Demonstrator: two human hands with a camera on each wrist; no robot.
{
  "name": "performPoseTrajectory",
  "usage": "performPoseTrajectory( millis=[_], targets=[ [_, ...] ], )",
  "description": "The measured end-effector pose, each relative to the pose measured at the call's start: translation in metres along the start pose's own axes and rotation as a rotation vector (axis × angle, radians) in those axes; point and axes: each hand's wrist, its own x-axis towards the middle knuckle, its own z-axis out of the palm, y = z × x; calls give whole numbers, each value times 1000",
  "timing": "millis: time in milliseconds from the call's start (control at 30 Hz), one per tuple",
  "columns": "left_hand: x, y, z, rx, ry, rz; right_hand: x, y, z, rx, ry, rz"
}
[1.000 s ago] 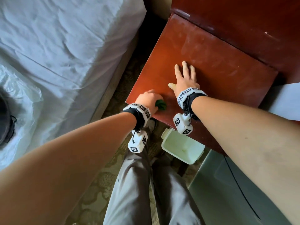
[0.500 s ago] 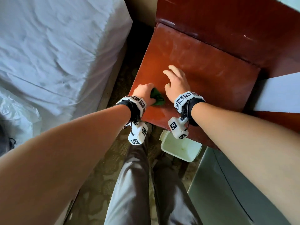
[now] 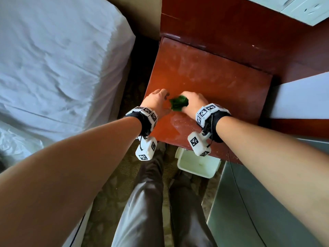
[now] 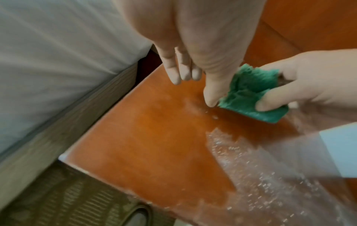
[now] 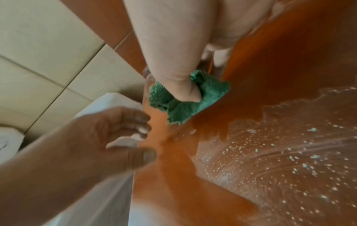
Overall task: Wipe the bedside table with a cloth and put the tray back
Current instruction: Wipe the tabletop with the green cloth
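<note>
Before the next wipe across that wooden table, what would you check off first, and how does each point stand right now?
1. Green cloth gripped: ok, the right hand pinches it with thumb and fingers.
2. Cloth touching the bedside table: ok in the right wrist view.
3. Left hand clear of the cloth: ok, it holds nothing, close beside it.
4. Surface clean: not ok, wet streaks and white specks remain near the front edge.
5. Tabletop free for wiping: ok, nothing stands on it.
6. Tray ready to return: cannot tell.

One crumpled green cloth (image 3: 178,103), one reddish-brown wooden desk (image 3: 213,77), one pale rectangular plastic tray (image 3: 197,164), one white-sheeted bed (image 3: 53,59), two hands.
</note>
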Motion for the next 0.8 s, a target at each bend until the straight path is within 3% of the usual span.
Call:
performPoseTrajectory(
  millis=[233,367,500,800],
  targets=[
    [-15,-40,18,399,-131,44,8,37,7,111,346,121],
    [-26,-48,36,547,-203,58,8,45,23,54,337,163],
    [-30,-51,45,662,-237,52,7,43,38,-49,338,114],
    [-32,-43,54,760,-177,55,3,39,52,-147,336,-49]
  ],
)
